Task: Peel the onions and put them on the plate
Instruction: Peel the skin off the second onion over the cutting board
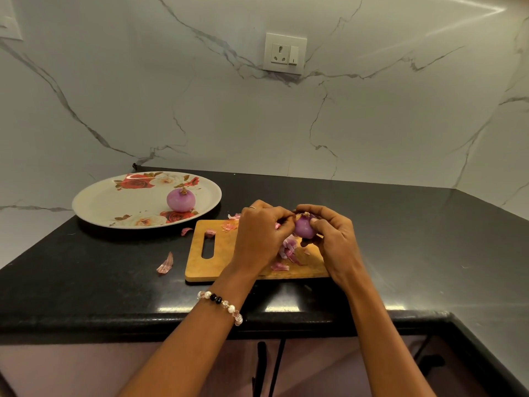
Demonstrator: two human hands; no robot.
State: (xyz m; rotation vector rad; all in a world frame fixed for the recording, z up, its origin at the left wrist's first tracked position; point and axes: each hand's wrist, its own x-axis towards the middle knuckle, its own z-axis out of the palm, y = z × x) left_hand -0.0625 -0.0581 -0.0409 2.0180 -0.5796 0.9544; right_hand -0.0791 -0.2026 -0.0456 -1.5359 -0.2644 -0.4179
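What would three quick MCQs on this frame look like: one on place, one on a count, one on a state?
1. Where does the peeled onion lie?
A. on the floral plate
B. on the cutting board
C. on the bare counter

2. How many onions are in view?
A. one
B. two
C. four

3. What are the hands doing?
A. resting flat on the counter
B. both working the onion held over the board
C. lifting the plate

Key: 1 A, the peeled onion sits on the floral plate. 2 B, that one plus the onion in hand. 3 B, the left hand and right hand pinch it above the cutting board, with peels beneath.
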